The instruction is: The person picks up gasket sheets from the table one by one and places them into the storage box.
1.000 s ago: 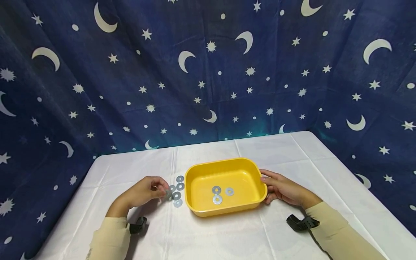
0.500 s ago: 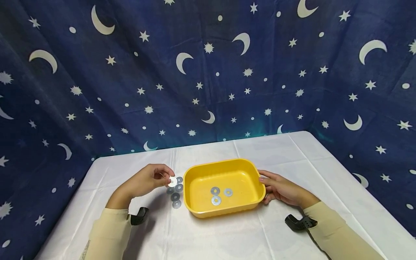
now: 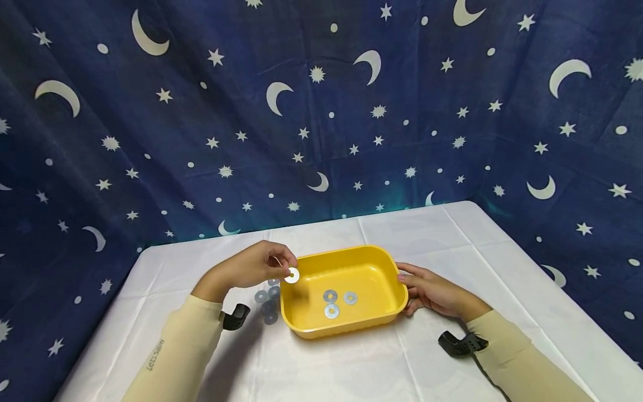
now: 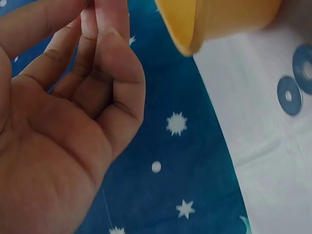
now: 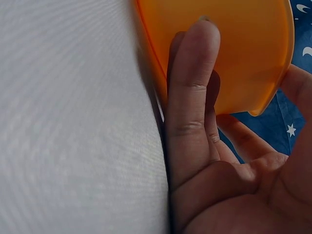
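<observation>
Washer [image 3: 292, 274], silver and flat, sits pinched in the left hand [image 3: 251, 268] directly above the left rim of the yellow tray [image 3: 387, 279], near the middle of the desk [image 3: 351, 368]. Three washers [image 3: 336, 301] lie inside the tray; several loose washers [image 3: 266, 304] lie on the desk just beside its left wall. Only the right wrist view shows the right hand [image 3: 434, 291] pressing straight fingers [image 5: 192, 97] flat against the tray's right wall.
</observation>
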Motion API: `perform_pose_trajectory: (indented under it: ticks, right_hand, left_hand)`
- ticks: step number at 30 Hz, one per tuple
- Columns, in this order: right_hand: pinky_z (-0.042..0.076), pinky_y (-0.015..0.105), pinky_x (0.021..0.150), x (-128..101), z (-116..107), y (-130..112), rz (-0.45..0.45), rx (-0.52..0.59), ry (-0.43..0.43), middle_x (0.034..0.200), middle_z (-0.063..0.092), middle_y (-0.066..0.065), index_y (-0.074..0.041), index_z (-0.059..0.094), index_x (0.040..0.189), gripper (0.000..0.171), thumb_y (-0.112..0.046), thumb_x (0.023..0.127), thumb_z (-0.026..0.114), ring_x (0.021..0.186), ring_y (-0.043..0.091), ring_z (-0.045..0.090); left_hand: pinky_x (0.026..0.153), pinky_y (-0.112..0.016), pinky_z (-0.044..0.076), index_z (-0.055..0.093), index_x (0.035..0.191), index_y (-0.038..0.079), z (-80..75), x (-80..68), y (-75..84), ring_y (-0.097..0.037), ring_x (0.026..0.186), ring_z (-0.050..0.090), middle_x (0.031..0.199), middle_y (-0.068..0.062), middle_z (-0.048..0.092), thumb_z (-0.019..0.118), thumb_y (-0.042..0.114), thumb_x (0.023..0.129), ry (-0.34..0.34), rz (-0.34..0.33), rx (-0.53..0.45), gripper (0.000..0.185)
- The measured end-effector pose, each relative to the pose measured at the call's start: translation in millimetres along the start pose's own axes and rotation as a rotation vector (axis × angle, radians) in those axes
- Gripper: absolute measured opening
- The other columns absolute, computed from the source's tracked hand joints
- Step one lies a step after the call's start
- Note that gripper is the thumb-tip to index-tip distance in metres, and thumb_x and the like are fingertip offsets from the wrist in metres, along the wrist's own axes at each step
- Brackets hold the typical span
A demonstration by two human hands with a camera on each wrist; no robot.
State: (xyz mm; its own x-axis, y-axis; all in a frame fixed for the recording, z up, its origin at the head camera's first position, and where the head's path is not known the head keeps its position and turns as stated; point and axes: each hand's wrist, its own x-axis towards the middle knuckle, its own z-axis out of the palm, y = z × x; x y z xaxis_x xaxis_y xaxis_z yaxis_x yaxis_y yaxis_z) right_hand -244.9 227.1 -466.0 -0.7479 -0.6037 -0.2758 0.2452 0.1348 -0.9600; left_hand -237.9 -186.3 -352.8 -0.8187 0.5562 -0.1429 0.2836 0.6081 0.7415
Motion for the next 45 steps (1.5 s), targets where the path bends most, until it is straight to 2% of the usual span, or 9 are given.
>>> perform_pose_trajectory:
  ticks: [3, 10, 15, 23, 35, 45]
  right_hand:
    - [0.061, 0.033, 0.074, 1, 0, 1, 0.002, 0.000, -0.001, 0.117, 0.070, 0.014, -0.005, 0.009, 0.160, 0.074, -0.037, 0.106, 0.047, 0.084, 0.022, 0.071]
    - [0.061, 0.032, 0.073, 3, 1, 1, 0.003, 0.010, -0.005, 0.116, 0.069, 0.015, -0.005, 0.010, 0.160, 0.074, -0.039, 0.105, 0.048, 0.083, 0.022, 0.071]
    - [0.061, 0.032, 0.072, 3, 2, 2, 0.006, 0.012, 0.000, 0.115, 0.070, 0.014, -0.006, 0.011, 0.160, 0.073, -0.038, 0.106, 0.047, 0.083, 0.022, 0.071]
    - [0.061, 0.032, 0.073, 3, 1, 3, 0.007, 0.014, 0.003, 0.117, 0.069, 0.015, -0.006, 0.011, 0.160, 0.073, -0.038, 0.106, 0.047, 0.084, 0.022, 0.071]
    - [0.061, 0.033, 0.074, 3, 0, 1, 0.003, 0.014, 0.000, 0.121, 0.067, 0.015, -0.007, 0.012, 0.160, 0.073, -0.039, 0.105, 0.049, 0.086, 0.024, 0.071]
    - [0.061, 0.033, 0.074, 2, -2, 2, 0.005, 0.013, 0.001, 0.120, 0.068, 0.015, -0.007, 0.012, 0.160, 0.074, -0.039, 0.105, 0.049, 0.085, 0.023, 0.071]
  left_hand:
    - [0.077, -0.030, 0.056, 0.070, 0.103, 0.009, 5.1, 9.3, 3.2, -0.019, 0.082, 0.063, 0.087, -0.004, 0.066, 0.069, 0.005, 0.092, -0.036, -0.012, -0.004, 0.012]
    - [0.079, -0.029, 0.057, 0.069, 0.101, 0.006, 19.2, 26.3, 3.3, -0.024, 0.083, 0.070, 0.085, -0.004, 0.064, 0.067, -0.001, 0.091, -0.125, -0.005, -0.016, 0.012]
    - [0.076, -0.025, 0.053, 0.071, 0.098, 0.010, 29.3, 37.7, 3.6, -0.014, 0.080, 0.064, 0.083, 0.001, 0.064, 0.071, 0.002, 0.090, -0.174, -0.020, 0.069, 0.011]
    - [0.076, -0.023, 0.049, 0.073, 0.094, 0.014, 44.3, 51.3, 7.1, -0.010, 0.081, 0.057, 0.084, 0.006, 0.065, 0.072, 0.005, 0.089, -0.244, -0.033, 0.201, 0.010]
    - [0.073, -0.022, 0.049, 0.072, 0.089, 0.015, 59.6, 58.8, 6.2, -0.010, 0.078, 0.056, 0.084, 0.005, 0.066, 0.076, 0.007, 0.087, -0.278, -0.110, 0.219, 0.009]
    - [0.075, -0.024, 0.049, 0.071, 0.086, 0.015, 65.2, 63.1, 5.2, -0.011, 0.081, 0.056, 0.086, 0.005, 0.065, 0.078, 0.003, 0.082, -0.259, -0.149, 0.313, 0.015]
